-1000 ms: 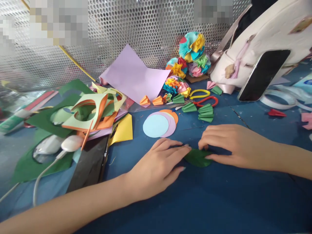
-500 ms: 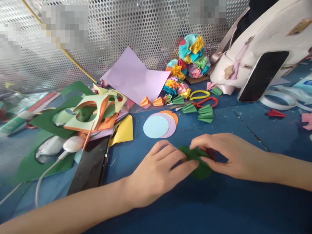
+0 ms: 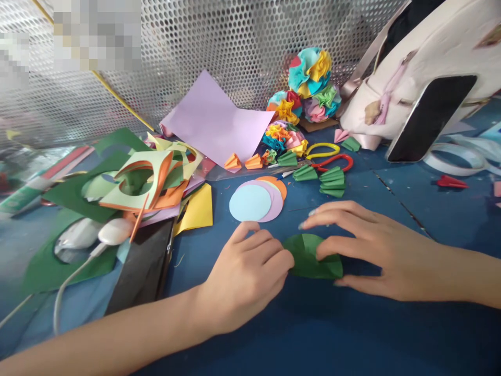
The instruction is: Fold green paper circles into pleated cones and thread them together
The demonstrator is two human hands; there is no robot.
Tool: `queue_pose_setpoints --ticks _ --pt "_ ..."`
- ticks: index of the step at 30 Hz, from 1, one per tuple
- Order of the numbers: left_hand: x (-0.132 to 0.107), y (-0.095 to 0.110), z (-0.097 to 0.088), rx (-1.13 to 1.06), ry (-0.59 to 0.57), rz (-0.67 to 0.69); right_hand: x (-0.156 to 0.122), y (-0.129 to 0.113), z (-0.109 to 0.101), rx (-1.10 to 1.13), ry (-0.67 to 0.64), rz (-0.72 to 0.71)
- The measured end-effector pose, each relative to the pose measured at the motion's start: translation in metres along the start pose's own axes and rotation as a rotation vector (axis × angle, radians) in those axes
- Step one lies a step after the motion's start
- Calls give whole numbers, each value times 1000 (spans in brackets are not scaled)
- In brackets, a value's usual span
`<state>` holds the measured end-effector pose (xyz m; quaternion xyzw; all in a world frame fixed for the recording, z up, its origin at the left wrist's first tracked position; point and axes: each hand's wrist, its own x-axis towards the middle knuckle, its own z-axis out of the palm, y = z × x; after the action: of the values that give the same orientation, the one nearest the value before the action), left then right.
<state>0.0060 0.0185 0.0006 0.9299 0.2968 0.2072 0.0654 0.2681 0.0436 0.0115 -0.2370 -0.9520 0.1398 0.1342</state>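
Now the left hand [image 3: 242,277] and the right hand [image 3: 379,250] are resting apart, on either side of a folded green paper circle [image 3: 311,257] lying flat on the blue table [image 3: 352,334]. The left hand is curling loosely, its knuckles touching the paper's left edge, while the right hand is spreading over it, with its fingers [image 3: 332,248] pressing on the top. Just beyond, overlapping pale blue, lilac and orange paper discs [image 3: 250,202] are sitting near pleated green paper fans [image 3: 332,183] and red-handled scissors [image 3: 332,162].
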Motion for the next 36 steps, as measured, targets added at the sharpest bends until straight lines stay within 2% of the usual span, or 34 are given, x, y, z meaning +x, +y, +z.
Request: queue_pose_setpoints --ticks 4,10,12,14,17,22,28,36 --pt "1 1 0 -12 -9 18 3 4 7 92 18 -36" --pt "3 4 -3 1 29 21 11 8 14 223 -7 98" --pt "2 6 -4 83 59 89 13 9 16 233 -5 137" --pt "0 10 -4 148 40 215 13 10 18 231 5 166" --pt "-4 14 -1 207 -95 376 14 12 21 233 19 204" --pt "-5 16 6 264 -204 336 14 14 22 253 9 252" --pt "1 8 -1 204 -292 308 15 17 25 234 4 279" --pt "-1 2 8 176 -275 302 14 20 30 175 27 284"
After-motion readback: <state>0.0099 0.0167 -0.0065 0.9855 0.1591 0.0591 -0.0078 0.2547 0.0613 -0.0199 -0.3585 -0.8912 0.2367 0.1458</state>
